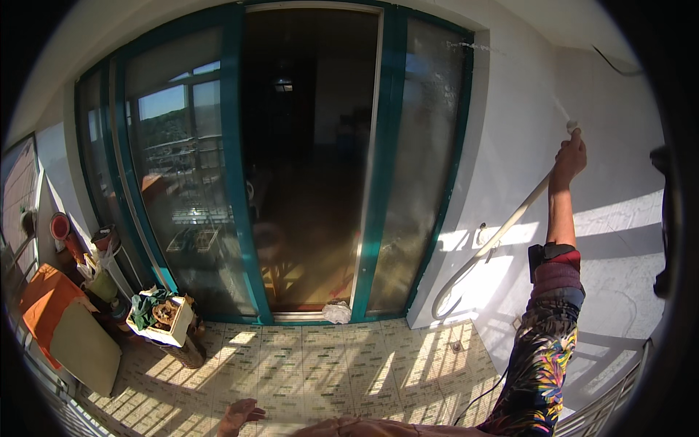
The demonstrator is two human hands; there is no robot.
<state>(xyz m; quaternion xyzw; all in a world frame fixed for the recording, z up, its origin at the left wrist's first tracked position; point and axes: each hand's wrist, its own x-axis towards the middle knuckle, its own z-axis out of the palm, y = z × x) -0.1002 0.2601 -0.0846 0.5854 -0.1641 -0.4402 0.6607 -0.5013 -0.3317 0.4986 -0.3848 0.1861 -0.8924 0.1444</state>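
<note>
My right hand [570,156] is raised at the upper right, wrapped round the end of a cream-coloured hose [515,215]. A pale spray nozzle [572,126] sticks out above my fingers, and a thin jet of water leaves it toward the upper left. Droplets show near the top of the right glass panel [429,146] of the green-framed sliding door. From my hand the hose slopes down along the white wall and bends in a loop near the floor. Low in the picture, my left hand [242,415] is empty, fingers apart, over the tiled floor.
The doorway [309,167] stands open onto a dark room, with a crumpled white cloth [337,312] on its sill. At left are a white box of plants [162,318], an orange cloth [49,306] over a panel, and pots. A wall tap [482,234] sits behind the hose.
</note>
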